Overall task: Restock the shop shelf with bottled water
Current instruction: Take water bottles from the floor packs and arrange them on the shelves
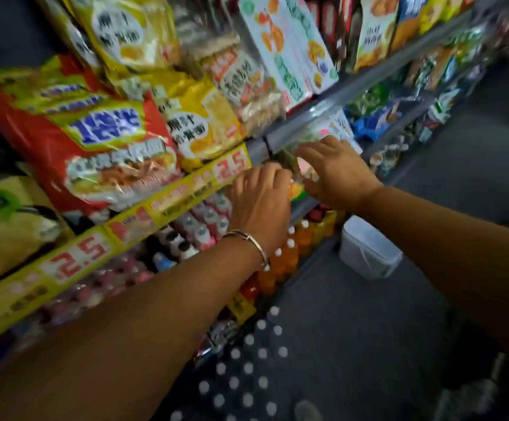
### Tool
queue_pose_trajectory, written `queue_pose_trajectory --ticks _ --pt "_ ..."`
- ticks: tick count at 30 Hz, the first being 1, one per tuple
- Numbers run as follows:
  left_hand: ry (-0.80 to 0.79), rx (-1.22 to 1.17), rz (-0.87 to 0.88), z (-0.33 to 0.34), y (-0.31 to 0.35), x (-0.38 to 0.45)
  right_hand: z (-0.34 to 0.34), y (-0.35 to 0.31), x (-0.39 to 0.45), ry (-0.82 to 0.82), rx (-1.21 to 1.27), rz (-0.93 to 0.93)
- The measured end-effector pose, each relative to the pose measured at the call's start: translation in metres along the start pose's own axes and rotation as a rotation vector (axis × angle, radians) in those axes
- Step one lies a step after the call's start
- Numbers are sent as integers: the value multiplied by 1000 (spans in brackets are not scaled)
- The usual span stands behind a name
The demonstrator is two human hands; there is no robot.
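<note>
- Shop aisle, dim, with a dark floor [429, 299] running along a multi-tier shelving unit [377, 68] on the left and ahead; picture is motion-blurred throughout.
- Upper tiers carry large noodle multipacks: a red pack [95, 147] at left, yellow packs [204, 123] beside it, and white snack bags [289, 47] further right.
- Yellow price strip [74, 256] marked "2.5" runs along the shelf edge below the noodle packs.
- Lowest tier holds rows of drinks: pink-labelled bottles [204, 220] with white caps beneath the strip, then orange-coloured bottles [289, 253] just beside them to the right. No clear-water bottle can be told apart from these at this sharpness.
- White plastic bin [368, 250] stands on the floor near the right end of the bottle row.
- Dark fabric with white dots [247, 369] shows at bottom centre.
- Left hand [262, 202], bracelet [247, 241] at the wrist, is at the shelf edge, fingers curled over a small item showing orange and green [295, 191]; what that item is cannot be told.
- Right hand [338, 171] is just beside the left, fingers bent down onto a clear wrapped package [305, 147] at the shelf edge; whether it grips or only touches cannot be told.
</note>
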State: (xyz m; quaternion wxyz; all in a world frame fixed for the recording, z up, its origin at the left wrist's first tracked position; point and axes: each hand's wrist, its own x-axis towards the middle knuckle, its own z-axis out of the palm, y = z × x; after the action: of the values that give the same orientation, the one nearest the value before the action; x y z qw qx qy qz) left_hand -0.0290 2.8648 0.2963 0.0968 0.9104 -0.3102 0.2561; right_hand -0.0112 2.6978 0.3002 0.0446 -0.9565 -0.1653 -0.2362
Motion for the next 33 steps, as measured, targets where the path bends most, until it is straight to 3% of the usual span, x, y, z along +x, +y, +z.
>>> queue_pose_trajectory --ticks 7,14,20,25,33 --pt "-263 -220 -89 178 2 -99 191 8 -114 -167 137 71" --pt "-566 -287 -281 340 -22 -222 388 -13 -222 -693 185 215" --pt "-658 -260 -360 448 -52 -302 539 -59 -278 -964 374 502" --pt "-642 -262 -354 496 -65 -333 598 -76 -293 -1019 624 789" --pt "-633 -279 -325 493 -63 -326 574 -65 -287 -866 670 841"
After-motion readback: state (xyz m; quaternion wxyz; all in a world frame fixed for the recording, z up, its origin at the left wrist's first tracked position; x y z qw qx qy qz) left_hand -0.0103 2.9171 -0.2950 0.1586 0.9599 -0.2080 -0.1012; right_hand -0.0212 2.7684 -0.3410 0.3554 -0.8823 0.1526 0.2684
